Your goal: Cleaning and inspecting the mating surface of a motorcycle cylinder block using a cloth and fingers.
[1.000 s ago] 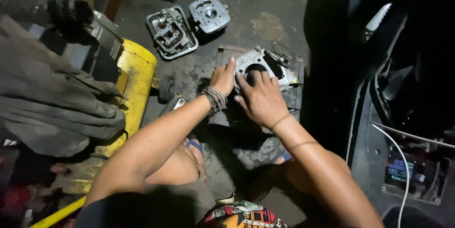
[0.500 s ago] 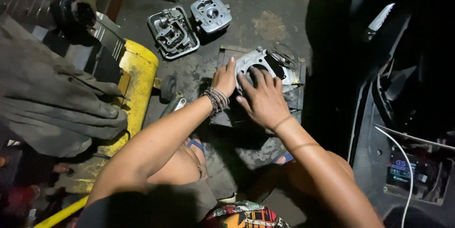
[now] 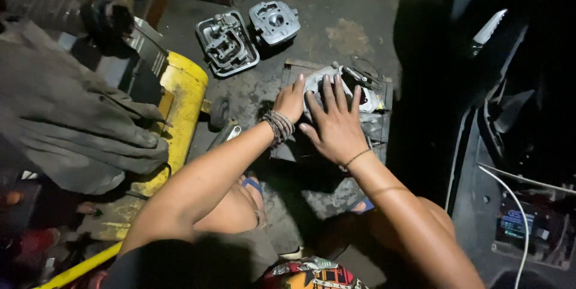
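Now the metal engine part point(image 3: 327, 82) is steadied on the dark tray point(image 3: 378, 124): left hand point(image 3: 292, 102) flat vs. its side, right hand point(image 3: 336, 122) spread on top. Next prob. a firmer grip is needed.

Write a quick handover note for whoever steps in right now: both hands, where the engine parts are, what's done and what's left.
Left hand: fingers on the left edge of the grey engine cylinder, not gripping.
Right hand: flat, fingers spread over the cylinder's top.
The cylinder lies on a dark board on the floor.
Done: the cylinder head and valve cover lie apart on the concrete, further away.
Left: the cylinder is only steadied and joined to nothing; what lies under the palm is hidden.
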